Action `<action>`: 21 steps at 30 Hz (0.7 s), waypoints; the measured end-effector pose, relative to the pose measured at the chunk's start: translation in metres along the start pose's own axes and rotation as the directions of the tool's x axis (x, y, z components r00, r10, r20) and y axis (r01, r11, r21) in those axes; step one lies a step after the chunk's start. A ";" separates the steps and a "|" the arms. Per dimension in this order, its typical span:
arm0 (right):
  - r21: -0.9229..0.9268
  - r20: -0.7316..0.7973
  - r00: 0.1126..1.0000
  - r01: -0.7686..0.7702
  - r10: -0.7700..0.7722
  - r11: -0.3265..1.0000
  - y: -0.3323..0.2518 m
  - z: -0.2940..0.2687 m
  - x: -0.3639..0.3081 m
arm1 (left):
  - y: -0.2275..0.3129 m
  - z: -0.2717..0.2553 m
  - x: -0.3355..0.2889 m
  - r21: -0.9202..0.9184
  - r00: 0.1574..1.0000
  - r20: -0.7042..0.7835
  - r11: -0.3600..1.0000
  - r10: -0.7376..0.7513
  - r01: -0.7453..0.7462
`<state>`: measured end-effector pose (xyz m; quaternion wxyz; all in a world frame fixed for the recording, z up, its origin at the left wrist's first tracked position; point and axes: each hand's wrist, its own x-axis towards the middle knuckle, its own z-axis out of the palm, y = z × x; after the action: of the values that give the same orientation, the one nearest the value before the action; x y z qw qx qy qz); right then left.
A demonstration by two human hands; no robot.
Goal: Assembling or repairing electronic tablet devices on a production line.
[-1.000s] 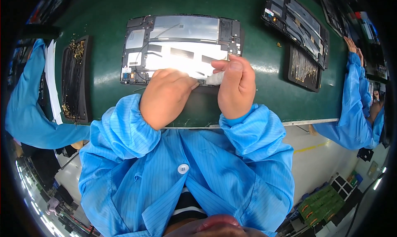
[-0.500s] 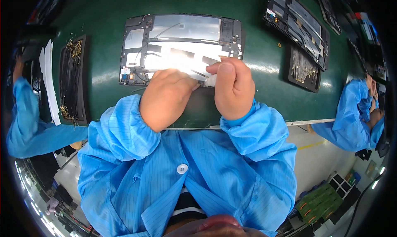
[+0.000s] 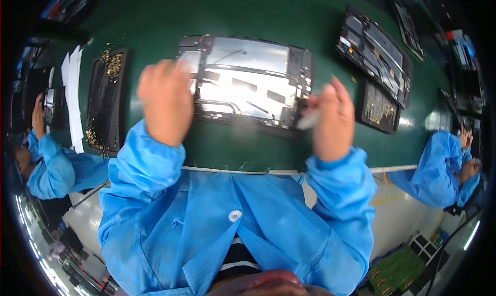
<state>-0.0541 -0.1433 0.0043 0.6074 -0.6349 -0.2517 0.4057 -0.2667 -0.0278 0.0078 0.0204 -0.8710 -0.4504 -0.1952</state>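
Note:
An opened tablet-like device [image 3: 248, 53], its silvery and black inner parts facing up, lies on the green table before me. My left hand [image 3: 168, 102] is over or beside its left edge; its fingers are smeared by motion, and whether they touch the device I cannot tell. At the device's lower right corner, my right hand [image 3: 333, 123] is closed on a small whitish pointed piece [image 3: 310, 121], blurred, its kind unclear. Strong glare covers the silvery middle of the device.
A dark tray of black cables with gold ends [image 3: 107, 105] stands at left, beside white sheets [image 3: 73, 99]. At right, another opened device [image 3: 374, 53] rests partly over a second tray [image 3: 380, 107]. Blue-sleeved people [image 3: 64, 167] sit on both sides.
My hands have parted from the device's lower edge, left hand leftward, right hand rightward with the whitish piece. A thin cable at the left now lies out of sight. The view has shifted slightly.

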 end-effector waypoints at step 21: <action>-0.315 0.167 0.750 -0.575 0.641 0.755 0.016 -0.022 -0.017 | -0.109 0.078 0.178 -0.826 0.553 0.529 -0.538 -0.644 0.164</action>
<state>-0.0482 -0.1723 -0.0091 0.3188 -0.6916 -0.1559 0.6291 -0.2357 0.1921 -0.0157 -0.6643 -0.1786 -0.4416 -0.5761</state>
